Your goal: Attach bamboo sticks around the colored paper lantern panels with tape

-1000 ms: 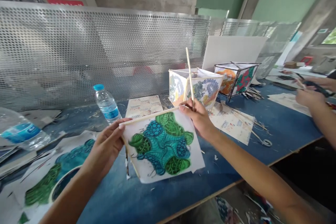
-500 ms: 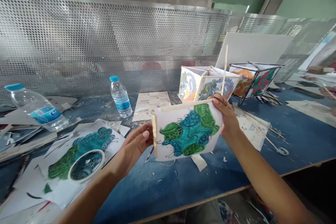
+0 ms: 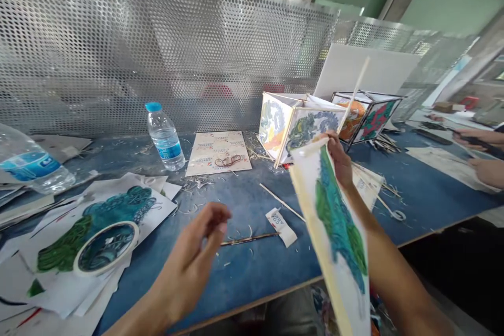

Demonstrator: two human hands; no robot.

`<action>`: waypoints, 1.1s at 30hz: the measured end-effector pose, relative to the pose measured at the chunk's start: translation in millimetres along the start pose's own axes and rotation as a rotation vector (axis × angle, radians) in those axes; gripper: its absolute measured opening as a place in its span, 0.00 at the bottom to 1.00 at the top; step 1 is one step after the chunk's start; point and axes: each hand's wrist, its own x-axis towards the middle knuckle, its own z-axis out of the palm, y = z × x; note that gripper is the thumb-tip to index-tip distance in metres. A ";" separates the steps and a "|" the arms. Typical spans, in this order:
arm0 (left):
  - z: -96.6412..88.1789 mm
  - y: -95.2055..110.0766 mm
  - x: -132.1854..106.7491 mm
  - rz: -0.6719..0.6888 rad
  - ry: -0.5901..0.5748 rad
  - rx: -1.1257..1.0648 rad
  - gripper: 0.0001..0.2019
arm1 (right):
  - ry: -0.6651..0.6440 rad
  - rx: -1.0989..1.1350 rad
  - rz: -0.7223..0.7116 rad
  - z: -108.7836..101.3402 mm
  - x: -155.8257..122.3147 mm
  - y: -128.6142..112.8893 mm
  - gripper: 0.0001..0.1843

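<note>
My right hand grips the top corner of a painted paper panel with a pale wooden strip along its edge. The panel hangs tilted, nearly edge-on, with a green and blue design. From the same hand a thin pale stick points up; whether it is fixed to the panel I cannot tell. My left hand hovers over the blue table, fingers loosely curled, thumb apart, nothing seen in it. Beyond its fingertips lie a thin dark stick and a torn paper scrap.
A tape roll rests on painted sheets at left. Water bottles stand behind. Painted lanterns and a printed board sit before a perforated metal screen. Another person's hands show at far right.
My left hand has let go of the panel's left edge and drawn back. The panel has swung from facing me to nearly edge-on, lower on the right. The view has shifted slightly right.
</note>
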 end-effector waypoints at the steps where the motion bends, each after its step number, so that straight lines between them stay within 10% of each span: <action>1: -4.2 -1.8 -1.3 -0.088 0.038 -0.153 0.14 | 0.004 -0.004 -0.020 0.3 1.8 -4.4 0.20; 4: -16.5 -6.2 -4.2 -0.372 -0.085 -0.483 0.24 | 0.021 0.005 -0.111 2.9 6.5 -21.2 0.27; 10: -13.2 23.2 16.1 -0.641 -0.727 -0.710 0.47 | -0.013 0.089 -0.318 15.2 3.5 -51.0 0.29; 18: -3.0 44.5 52.0 -0.418 -0.146 -0.602 0.27 | -0.439 -0.163 -0.091 -3.9 -59.1 -42.2 0.40; 27: -21.5 12.3 17.8 -0.225 -0.112 -0.497 0.28 | -0.359 -0.933 0.071 -71.3 -77.6 -4.9 0.18; 30: -27.3 13.2 6.7 -0.203 -0.121 -0.518 0.26 | -0.332 -1.118 -0.004 -56.8 -93.1 8.2 0.13; 33: -31.9 22.6 -5.4 -0.250 -0.082 -0.574 0.29 | -0.627 -1.218 -0.175 -15.8 -119.4 11.5 0.07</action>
